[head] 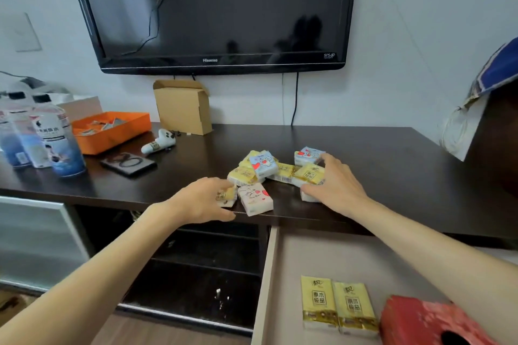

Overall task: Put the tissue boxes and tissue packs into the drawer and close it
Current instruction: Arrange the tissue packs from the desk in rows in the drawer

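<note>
A heap of small tissue packs (265, 166), yellow, blue and pink, lies on the dark cabinet top (378, 165) near its front edge. My left hand (203, 200) closes on a yellow pack (225, 194) at the heap's left, beside a pink pack (255, 199). My right hand (335, 185) lies spread over the heap's right side, fingers on a yellow pack (309, 173) and thumb by a white pack at the edge. Below, the drawer (266, 274) stands pulled out; in it lie two yellow packs (337, 304) and a red tissue box (429, 322).
A black TV (213, 8) hangs on the wall above. On the cabinet's left stand bottles (53, 140), an orange tray (112, 129), a white game controller (159, 141), a black device (129, 164) and an open cardboard box (182, 106). Dark shelves (201, 266) lie left of the drawer.
</note>
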Tool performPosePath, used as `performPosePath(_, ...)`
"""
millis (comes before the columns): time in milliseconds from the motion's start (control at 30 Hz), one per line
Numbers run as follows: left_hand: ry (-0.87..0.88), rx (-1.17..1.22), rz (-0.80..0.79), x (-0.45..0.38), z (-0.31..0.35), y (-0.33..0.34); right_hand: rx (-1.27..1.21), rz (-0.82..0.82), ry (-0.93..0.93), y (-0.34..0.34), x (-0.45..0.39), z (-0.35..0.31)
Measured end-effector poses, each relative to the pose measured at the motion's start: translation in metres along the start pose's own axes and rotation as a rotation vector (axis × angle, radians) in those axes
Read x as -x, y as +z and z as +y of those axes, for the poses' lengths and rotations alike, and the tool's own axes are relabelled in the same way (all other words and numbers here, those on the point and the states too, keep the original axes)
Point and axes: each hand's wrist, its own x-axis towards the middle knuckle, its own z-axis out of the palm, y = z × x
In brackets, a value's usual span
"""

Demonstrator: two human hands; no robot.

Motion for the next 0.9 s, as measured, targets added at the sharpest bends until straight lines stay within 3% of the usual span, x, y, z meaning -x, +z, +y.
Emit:
performPosePath(67, 0.034, -0.071, -0.015, -0.005, -0.004, 0.000, -0.033, 0.000, 0.004, -0.001, -0.002, 0.003)
performPosePath(333, 0.011, 0.011, -0.082, -0.007, -0.015, -0.002, -0.174, 0.004, -0.105, -0.013, 0.020, 0.009)
performPosePath(633, 0.048, 0.053, 0.085, 0.053, 0.011, -0.017, -0.264, -0.110, -0.279, -0.023, 0.103, 0.004)
performPosePath(767, 0.191, 0.173, 0.090, 0.115, 0.049, -0.011, -0.142, -0.275, -0.309, -0.042, 0.155, 0.017)
performPosePath(900, 0.365, 0.055, 0.018, 0.159, 0.098, 0.022, 0.211, -0.487, -0.379, -0.054, 0.193, 0.037)
